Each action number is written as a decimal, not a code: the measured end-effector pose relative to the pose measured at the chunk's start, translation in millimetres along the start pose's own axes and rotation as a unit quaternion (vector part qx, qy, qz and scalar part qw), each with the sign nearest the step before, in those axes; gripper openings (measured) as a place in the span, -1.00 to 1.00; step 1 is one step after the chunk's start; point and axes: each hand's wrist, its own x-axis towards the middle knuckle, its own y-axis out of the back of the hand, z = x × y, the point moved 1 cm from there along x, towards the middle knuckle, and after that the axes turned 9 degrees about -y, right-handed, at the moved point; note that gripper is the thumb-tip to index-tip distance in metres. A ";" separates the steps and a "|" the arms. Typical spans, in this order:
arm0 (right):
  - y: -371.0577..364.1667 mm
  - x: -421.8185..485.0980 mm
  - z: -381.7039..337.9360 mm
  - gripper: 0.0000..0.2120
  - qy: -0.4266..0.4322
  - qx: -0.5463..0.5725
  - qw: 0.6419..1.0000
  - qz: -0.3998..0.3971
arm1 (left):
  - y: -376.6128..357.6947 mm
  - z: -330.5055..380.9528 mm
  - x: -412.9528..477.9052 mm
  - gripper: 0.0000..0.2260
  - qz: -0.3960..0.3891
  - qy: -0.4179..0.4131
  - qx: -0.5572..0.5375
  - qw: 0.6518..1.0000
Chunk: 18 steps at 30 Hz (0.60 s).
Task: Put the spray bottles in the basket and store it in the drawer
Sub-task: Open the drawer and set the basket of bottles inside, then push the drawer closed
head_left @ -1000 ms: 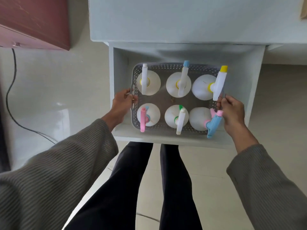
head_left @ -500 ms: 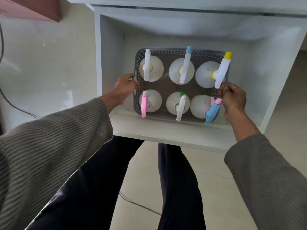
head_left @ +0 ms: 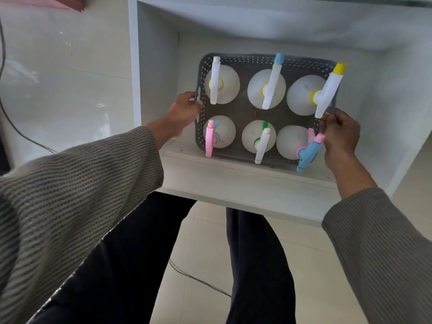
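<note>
Pale glossy floor tiles reflect soft daylight, with a dark cable trailing along the left.

Basket: grey plastic, perforated walls, matt. Spray bottles: white plastic bodies, faint sheen; coloured plastic trigger heads, smooth. Drawer: white panels, smooth matt, probably laminated board. Sleeves: grey ribbed knit cloth. Trousers: dark plain cloth. Floor: pale tile, glossy, reflective at left of frame.
</note>
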 end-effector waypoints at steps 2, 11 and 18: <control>2.5 -3.7 -1.5 -0.72 -0.001 -0.004 1.000 0.001 | 1.0 0.3 -2.7 -0.73 -0.011 0.001 0.006 1.000; 33.3 -71.3 7.8 -0.66 -0.050 -0.026 0.997 0.051 | 21.1 -0.8 -76.5 -0.58 -0.006 -0.009 0.067 0.998; 58.2 -167.6 26.8 -0.64 0.014 -0.093 0.996 0.011 | 42.5 -3.4 -196.4 -0.67 -0.027 -0.163 0.197 0.966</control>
